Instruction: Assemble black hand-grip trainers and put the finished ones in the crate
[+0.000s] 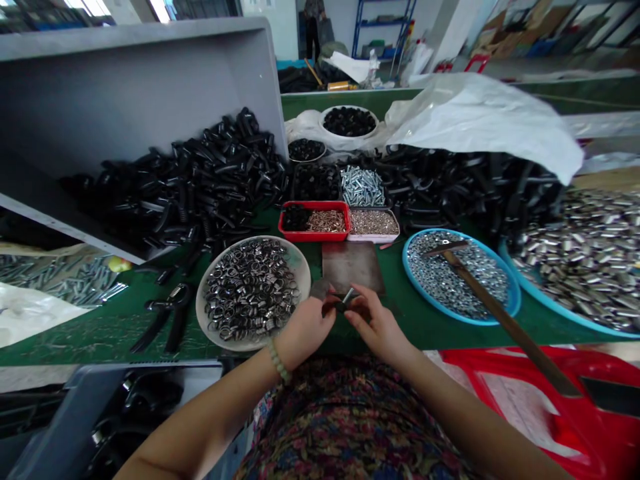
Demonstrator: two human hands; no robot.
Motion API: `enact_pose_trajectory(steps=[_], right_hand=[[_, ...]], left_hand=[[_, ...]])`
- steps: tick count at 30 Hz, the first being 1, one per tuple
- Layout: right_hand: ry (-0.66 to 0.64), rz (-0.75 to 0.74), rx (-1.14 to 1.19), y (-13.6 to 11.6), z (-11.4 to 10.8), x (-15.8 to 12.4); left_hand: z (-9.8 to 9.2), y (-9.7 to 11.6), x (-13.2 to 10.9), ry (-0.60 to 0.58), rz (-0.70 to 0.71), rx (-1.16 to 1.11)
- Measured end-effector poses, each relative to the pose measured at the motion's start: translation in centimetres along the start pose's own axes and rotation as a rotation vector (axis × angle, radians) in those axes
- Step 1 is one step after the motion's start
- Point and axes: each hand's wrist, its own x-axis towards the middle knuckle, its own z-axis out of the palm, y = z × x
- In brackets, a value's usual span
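Both hands meet over the near edge of a flat metal plate [353,263] on the green table. My left hand [306,327], wearing a beaded bracelet [278,360], pinches a small black part [341,307] whose kind I cannot make out. In the fingers of my right hand [376,327] is a short silver metal pin [349,296], close against the black part. Left of the hands stands a round bowl of metal rings [253,287]. To their right lies a blue tray of small metal parts [435,267].
A hammer [495,307] rests across the blue tray, its handle overhanging the table edge. A grey crate [250,73] of black handles stands left. Behind the plate are a red tray [315,236] and silver screws [363,187]. Metal sleeves [590,253] fill another tray at right.
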Motion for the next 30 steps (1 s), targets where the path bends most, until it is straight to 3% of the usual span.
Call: enact_pose_trajectory(steps=[3,6,9,13,17,21,24,27,30], right_hand=[[-0.032,-0.014,0.056,0.0,0.1,0.7],[0.068,0.123,0.295,0.7,-0.1,1.4],[0.096,0.11,0.458,1.5,-0.6,2.5],[0.019,0.018,0.403,1.5,-1.1,2.9],[-0.084,-0.169,0.072,0.0,-1.9,1.3],[-0.236,-0.376,-0.145,-1.5,-2.7,0.3],[-0.151,-0.422,-0.164,-1.7,-3.5,0.4],[-0.04,-0.428,-0.173,-0.6,-4.8,-0.1],[0.031,-0.431,-0.163,1.2,-6.6,-1.9]], left_hand=[[-1.7,0.2,0.2,-0.024,-0.004,0.091],[-4.8,-0.7,0.5,0.025,0.046,0.472],[-7.6,-2.5,1.4,0.068,0.065,0.837],[-8.4,-4.0,2.4,0.055,0.071,0.938],[-6.8,-2.7,2.6,0.168,0.031,0.613],[-3.8,0.2,2.9,-0.011,-0.166,-0.115],[-0.8,1.9,2.9,-0.093,-0.267,-0.5],[1.7,3.3,2.9,-0.114,-0.262,-0.552],[3.4,4.2,4.3,-0.288,-0.221,-0.416]])
